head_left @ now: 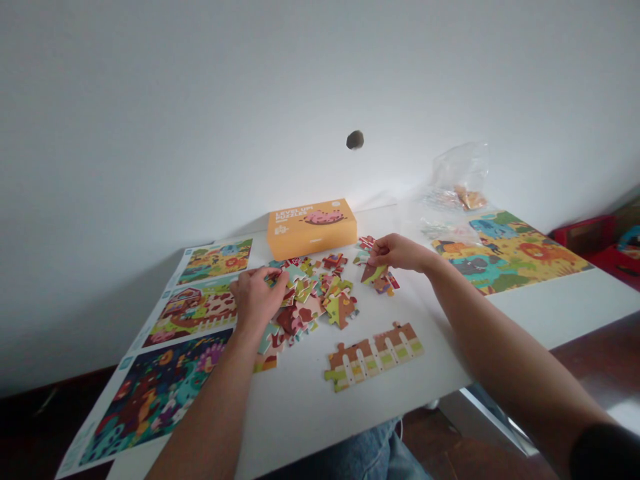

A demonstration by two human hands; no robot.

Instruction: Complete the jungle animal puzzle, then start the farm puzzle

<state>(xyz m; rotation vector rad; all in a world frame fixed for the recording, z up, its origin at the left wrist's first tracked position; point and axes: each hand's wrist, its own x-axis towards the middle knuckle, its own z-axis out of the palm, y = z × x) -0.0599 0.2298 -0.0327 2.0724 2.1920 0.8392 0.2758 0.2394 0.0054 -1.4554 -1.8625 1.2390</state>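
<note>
My left hand (257, 297) is over the left side of a heap of loose puzzle pieces (305, 310), its fingers curled and its thumb and fingertips closed at a pale blue-green puzzle piece (295, 273). Between the thumb and fingers of my right hand (397, 253) is a brown and green puzzle piece (373, 273), raised above a few other pieces (385, 287) right of the heap. Nearer to me lies a joined strip of puzzle pieces (375, 357) with a white fence on it.
An orange puzzle box (313, 230) stands behind the heap. On the left lies a sheet with three printed pictures (195, 310). An animal picture (525, 250) and a clear plastic bag (460, 177) are on the right. The white table (300, 413) meets a wall at the back.
</note>
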